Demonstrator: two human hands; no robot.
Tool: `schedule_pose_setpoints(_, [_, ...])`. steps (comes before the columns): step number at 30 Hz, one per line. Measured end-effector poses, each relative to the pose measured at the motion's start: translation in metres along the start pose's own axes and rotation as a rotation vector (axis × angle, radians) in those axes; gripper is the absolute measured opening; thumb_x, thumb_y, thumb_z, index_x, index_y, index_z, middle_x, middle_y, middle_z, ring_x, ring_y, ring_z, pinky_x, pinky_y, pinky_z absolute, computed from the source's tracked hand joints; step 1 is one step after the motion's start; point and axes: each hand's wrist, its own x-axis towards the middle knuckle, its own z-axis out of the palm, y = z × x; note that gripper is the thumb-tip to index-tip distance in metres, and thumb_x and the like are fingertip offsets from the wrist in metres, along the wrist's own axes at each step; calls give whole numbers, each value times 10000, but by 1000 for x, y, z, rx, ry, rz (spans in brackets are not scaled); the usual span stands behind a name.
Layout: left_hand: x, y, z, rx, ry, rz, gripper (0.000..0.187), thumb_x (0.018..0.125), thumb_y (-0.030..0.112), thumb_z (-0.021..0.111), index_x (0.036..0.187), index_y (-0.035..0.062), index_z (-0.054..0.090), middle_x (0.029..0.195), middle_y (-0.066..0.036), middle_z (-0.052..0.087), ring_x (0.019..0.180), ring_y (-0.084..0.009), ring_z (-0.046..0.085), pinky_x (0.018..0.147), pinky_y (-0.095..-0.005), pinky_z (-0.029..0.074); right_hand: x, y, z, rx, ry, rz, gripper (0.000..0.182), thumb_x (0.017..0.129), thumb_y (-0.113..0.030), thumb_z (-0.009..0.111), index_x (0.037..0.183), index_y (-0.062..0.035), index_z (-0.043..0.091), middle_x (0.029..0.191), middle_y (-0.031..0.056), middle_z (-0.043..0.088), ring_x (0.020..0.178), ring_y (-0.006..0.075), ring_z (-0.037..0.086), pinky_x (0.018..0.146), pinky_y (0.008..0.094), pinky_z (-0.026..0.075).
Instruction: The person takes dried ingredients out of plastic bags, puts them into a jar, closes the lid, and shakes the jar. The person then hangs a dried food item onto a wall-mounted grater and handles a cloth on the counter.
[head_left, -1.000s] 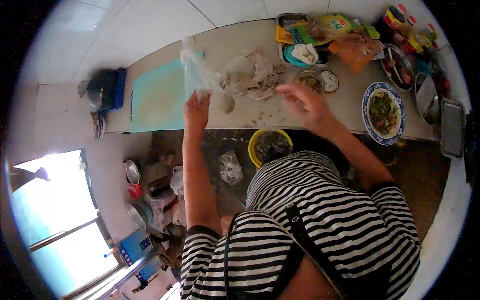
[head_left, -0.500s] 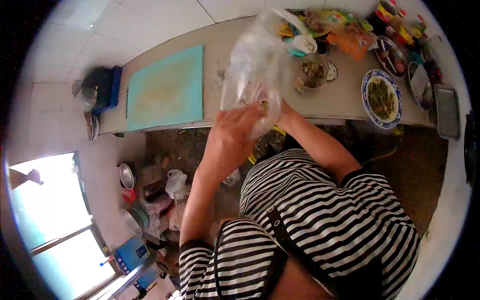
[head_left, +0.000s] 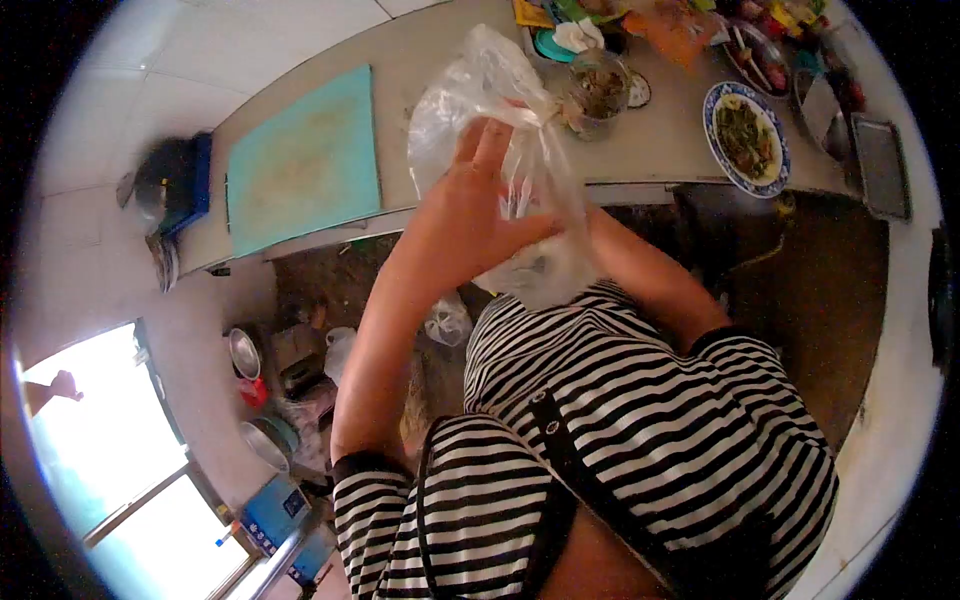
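A clear plastic bag [head_left: 545, 270] is held up in front of my body, over the counter's front edge. My left hand [head_left: 470, 215] is against its near side, fingers stretched out and thumb spread wide. Behind the bag is my right hand [head_left: 532, 195], blurred by the plastic; it supports the bag, though its fingers are mostly hidden. Just beyond the bag, a clear jar [head_left: 598, 95] with brownish contents stands on the counter. A round lid [head_left: 639, 91] lies beside it.
A turquoise cutting board [head_left: 305, 160] lies on the counter [head_left: 400, 75] at left. To the right are a blue-rimmed plate [head_left: 711, 135] of cooked greens, a metal bowl [head_left: 757, 60] and a dark tray [head_left: 880, 165]. Basins [head_left: 265, 445] and bags stand low at left.
My left hand has gone from fingers curled on the bag to fingers spread. The bag hangs lower and wider, and the view has shifted so the counter sits higher.
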Motion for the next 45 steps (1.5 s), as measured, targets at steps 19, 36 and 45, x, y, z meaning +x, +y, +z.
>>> schedule_pose_setpoints(19, [25, -9, 23, 24, -359, 104, 803, 654, 169, 713, 1356, 41, 344, 1419, -258, 286, 1201, -447, 424, 995, -453, 399, -37, -4, -17, -78, -81, 56, 456, 949, -291, 452, 1356, -94, 390, 1321, 99, 479, 1172, 232, 482, 995, 399, 414])
schedule_pose_setpoints(36, [7, -2, 55, 506, 7, 473, 649, 708, 150, 677, 1310, 86, 446, 1354, -182, 395, 1296, -354, 352, 1052, -486, 273, -18, 13, -42, 271, 46, -168, 397, 950, -224, 446, 1324, -94, 418, 1295, 92, 492, 1192, 226, 468, 1021, 390, 392])
schedule_pose_setpoints(45, [53, 13, 87, 545, -263, 460, 683, 701, 383, 709, 1313, 188, 476, 1337, -125, 463, 1270, -314, 394, 1030, -488, 323, -32, 2, -22, -178, -163, 16, 347, 897, -191, 502, 1228, -88, 505, 1196, 76, 543, 1094, 212, 517, 958, 358, 424])
